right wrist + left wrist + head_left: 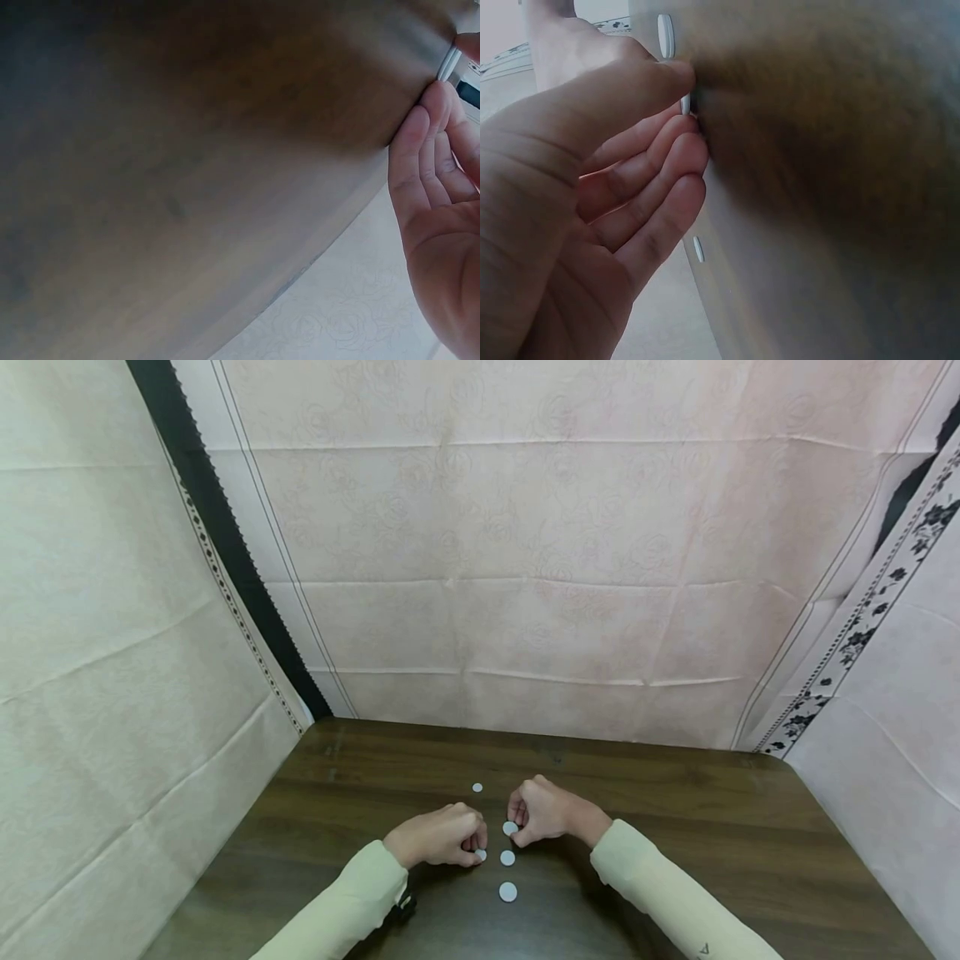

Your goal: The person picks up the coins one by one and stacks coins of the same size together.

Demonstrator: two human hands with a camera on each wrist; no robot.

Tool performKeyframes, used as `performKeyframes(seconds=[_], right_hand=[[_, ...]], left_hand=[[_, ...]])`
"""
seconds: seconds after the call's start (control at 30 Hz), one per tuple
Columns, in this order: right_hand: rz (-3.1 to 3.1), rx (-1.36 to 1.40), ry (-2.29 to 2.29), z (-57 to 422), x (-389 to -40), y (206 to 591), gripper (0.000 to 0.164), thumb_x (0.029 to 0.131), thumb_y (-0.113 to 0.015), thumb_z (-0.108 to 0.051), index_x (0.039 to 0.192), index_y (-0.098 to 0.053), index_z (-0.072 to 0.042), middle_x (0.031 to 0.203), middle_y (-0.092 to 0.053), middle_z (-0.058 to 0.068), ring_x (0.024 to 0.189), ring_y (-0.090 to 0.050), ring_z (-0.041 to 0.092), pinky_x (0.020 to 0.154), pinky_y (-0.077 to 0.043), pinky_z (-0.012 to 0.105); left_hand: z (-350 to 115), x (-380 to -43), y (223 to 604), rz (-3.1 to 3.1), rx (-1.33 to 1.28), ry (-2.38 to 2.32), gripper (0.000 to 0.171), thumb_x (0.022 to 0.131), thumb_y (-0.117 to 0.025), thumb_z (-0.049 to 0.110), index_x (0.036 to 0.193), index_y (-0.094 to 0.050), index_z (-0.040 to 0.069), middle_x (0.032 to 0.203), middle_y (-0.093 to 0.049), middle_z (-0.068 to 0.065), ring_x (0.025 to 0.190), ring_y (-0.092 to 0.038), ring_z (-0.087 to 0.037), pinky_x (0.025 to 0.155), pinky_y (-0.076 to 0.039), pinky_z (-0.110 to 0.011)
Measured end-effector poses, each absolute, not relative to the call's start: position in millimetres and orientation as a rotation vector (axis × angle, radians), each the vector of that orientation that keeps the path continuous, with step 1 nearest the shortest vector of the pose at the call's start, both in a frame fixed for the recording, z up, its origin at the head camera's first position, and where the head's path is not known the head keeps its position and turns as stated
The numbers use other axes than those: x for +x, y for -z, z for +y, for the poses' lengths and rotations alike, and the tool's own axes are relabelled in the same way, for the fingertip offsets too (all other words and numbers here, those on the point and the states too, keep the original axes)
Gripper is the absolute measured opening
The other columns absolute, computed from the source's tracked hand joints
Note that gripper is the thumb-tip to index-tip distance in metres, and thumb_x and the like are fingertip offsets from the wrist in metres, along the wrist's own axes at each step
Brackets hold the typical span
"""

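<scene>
Several white round discs lie on the dark wooden table. My left hand pinches a small white disc between thumb and fingers, down at the table top; in the left wrist view the thumb hides part of that disc. Just to the right, my right hand has its thumb and fingers at the edges of a larger white disc, which shows edge-on in the right wrist view as a pale rim. Two more discs, a middle one and a bigger front one, lie nearer me.
Beyond the hands lies a small white disc. The wooden table has rounded far corners. Pale cloth hangs behind it, with more cloth at the left and right sides. A dark band runs along the left cloth.
</scene>
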State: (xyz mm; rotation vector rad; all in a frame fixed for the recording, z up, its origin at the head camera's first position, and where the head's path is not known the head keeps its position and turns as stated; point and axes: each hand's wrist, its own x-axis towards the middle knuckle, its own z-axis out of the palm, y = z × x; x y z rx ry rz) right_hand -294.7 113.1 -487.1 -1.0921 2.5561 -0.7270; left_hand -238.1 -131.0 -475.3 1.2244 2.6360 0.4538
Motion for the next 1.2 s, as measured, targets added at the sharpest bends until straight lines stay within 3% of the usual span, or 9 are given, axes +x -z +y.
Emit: performKeyframes(seconds=[0.77, 1.2], right_hand=[[2.503, -1.102, 0.685, 115.3, -303.1, 462.7, 0.018, 0.084, -0.086, -0.017, 0.097, -0.078, -0.006, 0.089, -0.078, -0.002, 0.078, -0.070, 0.000, 0.072, -0.058, 0.019], [2.600, -1.142, 0.574, 101.2, -320.4, 450.4, 0.021, 0.088, -0.084, -0.016, 0.102, -0.078, -0.002, 0.097, -0.080, 0.005, 0.085, -0.074, 0.008, 0.077, -0.060, 0.023]], left_hand=[[-135.3, -235.5, 479.3, 2.668, 1.232, -0.514, 0.005, 0.094, -0.080, 0.015, 0.093, -0.075, 0.014, 0.089, -0.070, 0.006, 0.077, -0.061, 0.004, 0.072, -0.051, -0.011], [-137.8, -235.9, 482.2, 2.657, 1.233, -0.543, 0.006, 0.095, -0.079, 0.018, 0.094, -0.076, 0.013, 0.091, -0.071, 0.005, 0.079, -0.064, 0.003, 0.073, -0.052, -0.011]])
